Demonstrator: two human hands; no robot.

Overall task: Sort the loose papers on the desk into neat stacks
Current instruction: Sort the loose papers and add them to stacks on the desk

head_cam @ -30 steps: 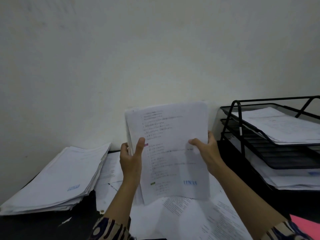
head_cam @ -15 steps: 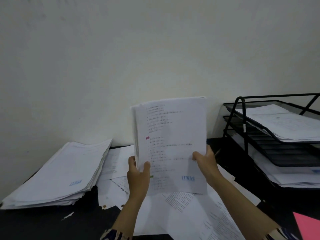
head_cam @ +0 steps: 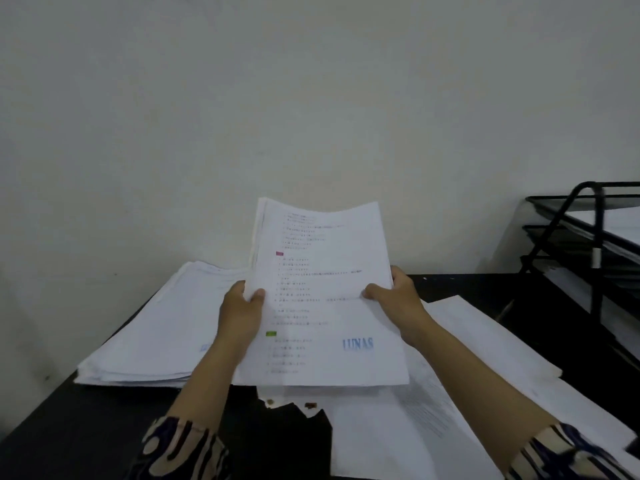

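Black desk (head_cam: pixel 86 424): paper stack (head_cam: pixel 162 327), loose sheets (head_cam: pixel 398 434)

Bare forearms, patterned sleeves (head_cam: pixel 180 448) in dark navy and cream, perhaps batik

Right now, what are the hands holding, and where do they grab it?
A sheaf of papers. The left hand grips its left edge, the right hand its right edge, both about halfway up.

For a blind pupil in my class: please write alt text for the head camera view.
Two hands, left and right, hold a sheaf of printed pages stamped LUNAS above a dark desk. A tall paper stack lies left, loose sheets right, a black wire tray rack far right.
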